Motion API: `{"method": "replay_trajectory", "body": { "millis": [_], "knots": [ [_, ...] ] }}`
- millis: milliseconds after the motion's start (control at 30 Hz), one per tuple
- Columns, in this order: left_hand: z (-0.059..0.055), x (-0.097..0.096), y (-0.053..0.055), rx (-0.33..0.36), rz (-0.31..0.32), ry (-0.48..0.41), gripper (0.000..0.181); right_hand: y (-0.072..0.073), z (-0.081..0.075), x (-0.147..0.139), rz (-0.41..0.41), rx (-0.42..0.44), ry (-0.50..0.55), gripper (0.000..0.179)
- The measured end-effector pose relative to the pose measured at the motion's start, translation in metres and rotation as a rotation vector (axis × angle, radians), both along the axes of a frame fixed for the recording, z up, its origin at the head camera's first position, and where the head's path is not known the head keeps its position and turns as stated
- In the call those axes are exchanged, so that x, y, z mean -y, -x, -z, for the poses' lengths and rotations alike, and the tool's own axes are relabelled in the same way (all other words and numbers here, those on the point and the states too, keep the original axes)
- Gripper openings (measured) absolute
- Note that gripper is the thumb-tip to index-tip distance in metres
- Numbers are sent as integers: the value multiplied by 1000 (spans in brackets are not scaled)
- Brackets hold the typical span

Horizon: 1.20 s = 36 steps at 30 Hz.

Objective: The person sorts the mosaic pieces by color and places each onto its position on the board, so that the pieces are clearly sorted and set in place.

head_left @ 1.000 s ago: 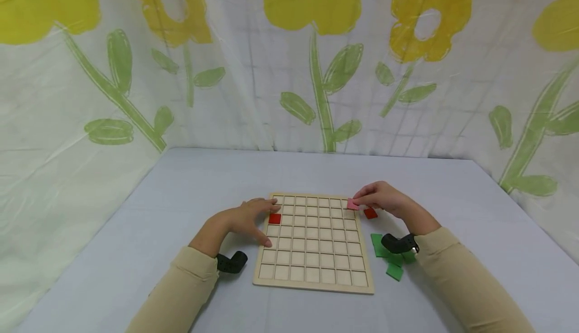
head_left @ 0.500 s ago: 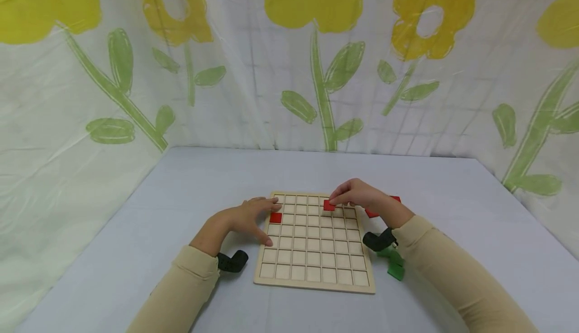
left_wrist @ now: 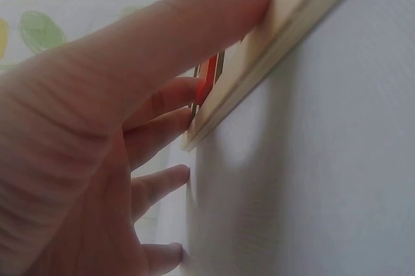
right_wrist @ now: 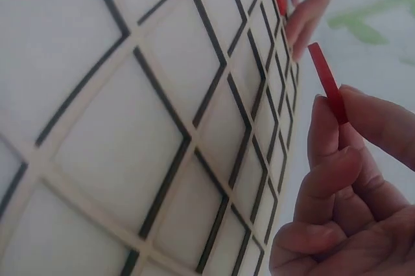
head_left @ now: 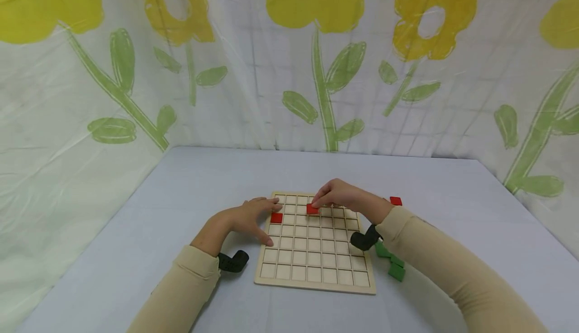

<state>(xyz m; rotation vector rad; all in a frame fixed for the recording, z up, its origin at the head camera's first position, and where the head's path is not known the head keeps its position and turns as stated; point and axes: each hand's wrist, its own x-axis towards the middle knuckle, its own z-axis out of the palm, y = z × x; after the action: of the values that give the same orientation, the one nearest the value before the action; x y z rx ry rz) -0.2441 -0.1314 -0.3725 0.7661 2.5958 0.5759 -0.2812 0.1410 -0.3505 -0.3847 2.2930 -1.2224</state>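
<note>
The right hand (head_left: 342, 193) pinches a red tile (head_left: 312, 209) between thumb and fingertips, raised over the board (head_left: 315, 288) toward its far edge. The left hand (head_left: 249, 219) spreads, thumb and fingers apart, at the board's left edge, beside a second red tile (head_left: 276, 218) in the leftmost column. The right hand covers part of the far-right corner; its sleeve (head_left: 434, 252) may cut off some green tiles (head_left: 396, 271). Tabletop (head_left: 217, 172) stretches beyond the board's far edge.

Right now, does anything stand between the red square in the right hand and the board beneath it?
Nothing visible does: the right hand holds the red square above the board. The left hand rests at its left edge.
</note>
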Motion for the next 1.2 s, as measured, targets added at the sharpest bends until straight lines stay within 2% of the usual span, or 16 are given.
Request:
{"method": "replay_trajectory", "body": {
  "millis": [200, 533, 1200],
  "knots": [
    [1, 1, 0, 8, 4, -9, 89, 0, 3, 17, -31, 63, 27, 17],
    [1, 1, 0, 17, 12, -15, 89, 3, 6, 37, -35, 74, 33, 16],
    [-1, 1, 0, 17, 6, -3, 89, 2, 17, 54, 19, -7, -40, 11]
  ]
}}
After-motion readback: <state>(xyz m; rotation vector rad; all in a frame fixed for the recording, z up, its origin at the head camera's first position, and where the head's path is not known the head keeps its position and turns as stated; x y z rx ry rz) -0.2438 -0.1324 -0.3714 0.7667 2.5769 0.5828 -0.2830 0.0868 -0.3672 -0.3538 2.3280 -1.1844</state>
